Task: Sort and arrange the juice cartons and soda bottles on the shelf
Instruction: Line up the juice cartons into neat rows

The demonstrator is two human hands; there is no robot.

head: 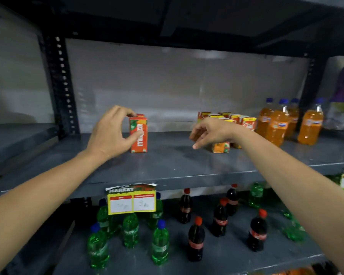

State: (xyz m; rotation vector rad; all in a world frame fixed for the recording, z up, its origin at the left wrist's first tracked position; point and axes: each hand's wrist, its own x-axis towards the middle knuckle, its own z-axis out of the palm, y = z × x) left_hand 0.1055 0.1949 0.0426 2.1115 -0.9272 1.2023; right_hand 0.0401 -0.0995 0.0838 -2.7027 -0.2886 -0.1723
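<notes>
An orange juice carton point(139, 135) stands upright on the grey shelf point(167, 165), left of centre. My left hand point(111, 133) grips it, fingers over its top and thumb on its front. A group of several orange juice cartons point(244, 121) stands at the right. My right hand point(213, 132) hovers in front of that group with fingers loosely curled and apart, partly hiding a carton point(220, 147) behind it. Several orange soda bottles point(277, 126) with blue caps stand to the right of the cartons.
A black shelf post point(62, 84) rises at the left, and another shelf board hangs overhead. On the lower shelf point(226, 261) stand several green bottles point(159, 244) and dark cola bottles point(196, 241). A yellow price tag point(131, 201) hangs on the shelf's front edge.
</notes>
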